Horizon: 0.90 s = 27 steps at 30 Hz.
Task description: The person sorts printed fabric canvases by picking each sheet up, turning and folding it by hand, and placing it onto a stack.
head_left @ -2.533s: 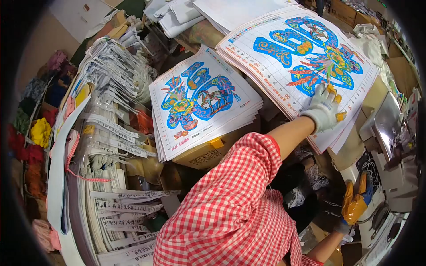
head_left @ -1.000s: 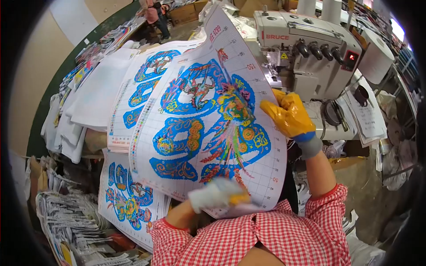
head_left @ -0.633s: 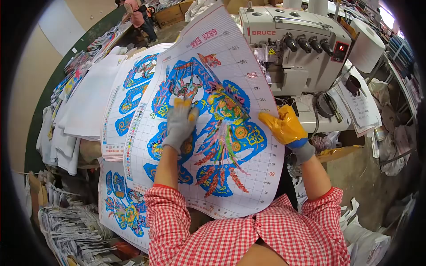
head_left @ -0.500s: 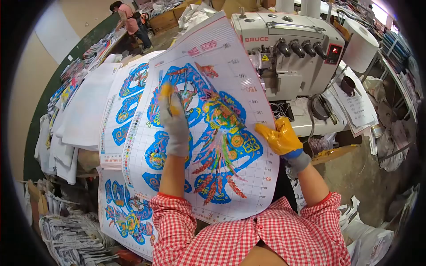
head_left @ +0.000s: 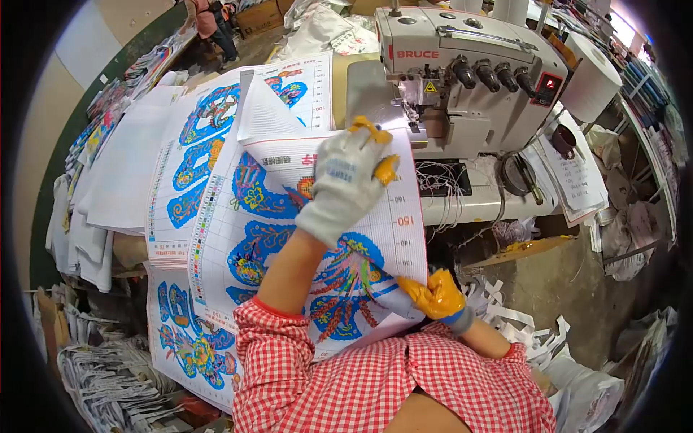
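A large printed sheet (head_left: 249, 249) with blue, red and yellow patterns lies across my lap and the stack beside it. My left hand (head_left: 346, 180), in a grey-white glove with yellow fingertips, is on the sheet's upper edge near the sewing machine, its fingers closed on that edge. My right hand (head_left: 434, 294), in a yellow glove, pinches the sheet's right edge lower down. The sheet sags and folds between the hands, and its upper left corner is turned over. Under it at the left is a stack of printed sheets (head_left: 167, 209).
A white BRUCE sewing machine (head_left: 462, 79) stands ahead, with a thread cone (head_left: 592, 76) at its right. Papers and a dark cup (head_left: 563, 141) are beside it. Bundled cloth strips (head_left: 108, 382) lie lower left. A person (head_left: 213, 29) stands far off at the upper left.
My left hand has moved from the middle of the sheet to its upper right edge. My right hand has come lower with the right edge. The top of the sheet has folded down toward me.
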Tool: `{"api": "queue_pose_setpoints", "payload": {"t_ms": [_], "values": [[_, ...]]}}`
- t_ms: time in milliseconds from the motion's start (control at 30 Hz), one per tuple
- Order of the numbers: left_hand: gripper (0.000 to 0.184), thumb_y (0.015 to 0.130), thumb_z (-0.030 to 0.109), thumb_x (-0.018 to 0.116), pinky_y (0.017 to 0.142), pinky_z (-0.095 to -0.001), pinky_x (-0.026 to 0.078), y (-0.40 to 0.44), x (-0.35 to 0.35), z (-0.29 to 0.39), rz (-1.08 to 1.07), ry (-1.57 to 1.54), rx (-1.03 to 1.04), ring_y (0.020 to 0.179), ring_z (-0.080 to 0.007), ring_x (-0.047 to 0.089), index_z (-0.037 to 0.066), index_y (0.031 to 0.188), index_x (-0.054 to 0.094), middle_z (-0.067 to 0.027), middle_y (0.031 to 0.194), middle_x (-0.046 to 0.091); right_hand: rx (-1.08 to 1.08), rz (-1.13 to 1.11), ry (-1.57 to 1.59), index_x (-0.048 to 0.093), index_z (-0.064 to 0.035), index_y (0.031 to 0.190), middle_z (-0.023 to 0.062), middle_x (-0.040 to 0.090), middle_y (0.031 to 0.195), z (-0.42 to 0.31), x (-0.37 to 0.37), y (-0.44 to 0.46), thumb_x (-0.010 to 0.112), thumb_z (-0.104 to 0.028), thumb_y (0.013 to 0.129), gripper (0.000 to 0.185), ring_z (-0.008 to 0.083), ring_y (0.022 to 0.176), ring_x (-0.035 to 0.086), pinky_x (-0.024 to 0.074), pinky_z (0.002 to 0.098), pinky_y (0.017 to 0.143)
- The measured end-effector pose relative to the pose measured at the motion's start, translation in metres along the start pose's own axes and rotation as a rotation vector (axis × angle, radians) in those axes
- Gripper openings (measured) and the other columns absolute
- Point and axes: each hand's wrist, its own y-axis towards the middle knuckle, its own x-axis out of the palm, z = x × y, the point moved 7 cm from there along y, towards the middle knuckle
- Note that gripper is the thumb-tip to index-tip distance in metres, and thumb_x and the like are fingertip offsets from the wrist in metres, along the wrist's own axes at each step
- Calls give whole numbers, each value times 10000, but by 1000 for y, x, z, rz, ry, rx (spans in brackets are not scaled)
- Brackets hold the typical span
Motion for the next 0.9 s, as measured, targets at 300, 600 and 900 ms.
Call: {"api": "queue_pose_setpoints", "payload": {"t_ms": [300, 600, 900], "values": [[248, 745, 253, 590, 719, -391, 418, 14, 3, 7, 106, 31, 151, 839, -257, 538, 86, 927, 569, -80, 892, 562, -85, 104, -102, 630, -56, 1007, 84, 631, 989, -11, -11, 5, 573, -27, 758, 257, 202, 841, 613, 447, 283, 649], [243, 704, 90, 609, 846, -427, 406, -66, -19, 1, 156, -64, 108, 936, -346, 535, 39, 939, 577, -147, 963, 576, -205, 127, -64, 616, -19, 981, 76, 648, 896, -12, -19, 41, 639, -92, 762, 232, 153, 733, 601, 419, 300, 563], [534, 716, 106, 544, 1009, -489, 259, -401, -43, -35, -381, 713, -704, 1212, -388, 314, 34, 1227, 408, -198, 1246, 400, 213, -127, 676, 568, 15, 1023, 144, 633, 890, -34, 15, 22, 673, -99, 740, 323, 227, 808, 612, 481, 305, 722]]}}
